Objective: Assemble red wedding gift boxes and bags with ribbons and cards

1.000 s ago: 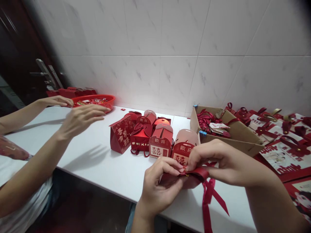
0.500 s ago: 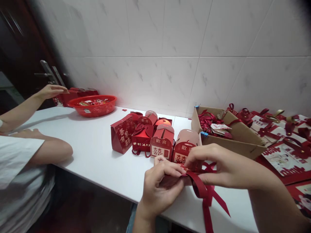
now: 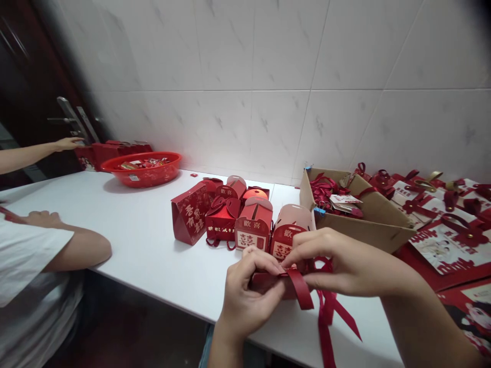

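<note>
My left hand [image 3: 247, 294] and my right hand [image 3: 337, 263] meet over a small red gift box [image 3: 268, 282] near the front edge of the white table [image 3: 146, 245]. Both hands pinch a dark red ribbon [image 3: 303, 290] at the top of the box. The ribbon's loose ends [image 3: 330, 319] hang down past the table edge. Just behind my hands stands a group of several finished red gift boxes [image 3: 238, 217].
An open cardboard box [image 3: 368, 214] with ribbons and tags stands at the right. Flat printed red bags [image 3: 445, 230] lie beyond it. A red basin [image 3: 141, 167] sits at the back left. Another person's arm [image 3: 76, 248] rests on the table; their other hand [image 3: 67, 144] reaches toward red boxes by the door.
My fingers have worked the ribbon, whose loop now folds down over the box front. The other person's far hand has stretched further left, and their near arm has settled on the table.
</note>
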